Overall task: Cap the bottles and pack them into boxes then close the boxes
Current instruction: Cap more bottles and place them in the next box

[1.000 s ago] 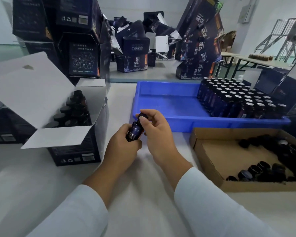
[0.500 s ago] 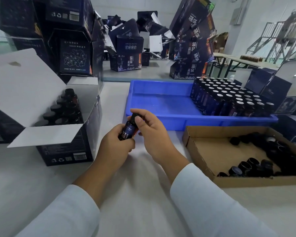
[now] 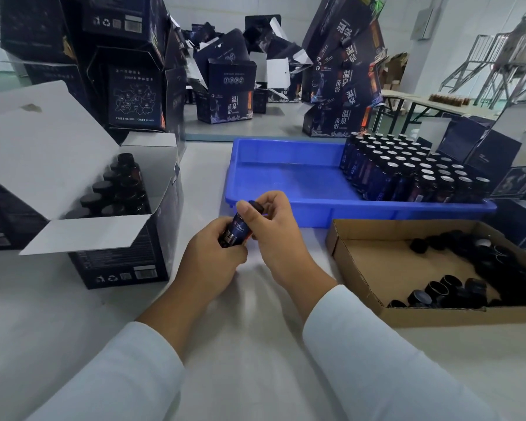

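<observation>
The left hand (image 3: 208, 259) grips a small bottle (image 3: 236, 230); the right hand (image 3: 278, 235) pinches its cap (image 3: 255, 205). Boxes (image 3: 345, 83) behind the blue tray (image 3: 286, 177) read 温泉苗浴.

Glossy blue plastic tray (image 3: 286, 180); matt brown cardboard tray (image 3: 377, 268); white matt tablecloth (image 3: 255, 344); dark printed-card box (image 3: 119, 262).

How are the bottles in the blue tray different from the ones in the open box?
The tray bottles show silvery uncapped tops; the box bottles wear black caps. The tray bottles stand in many rows in the blue tray; the box bottles are few, inside the open box. Both are dark and upright.
</observation>
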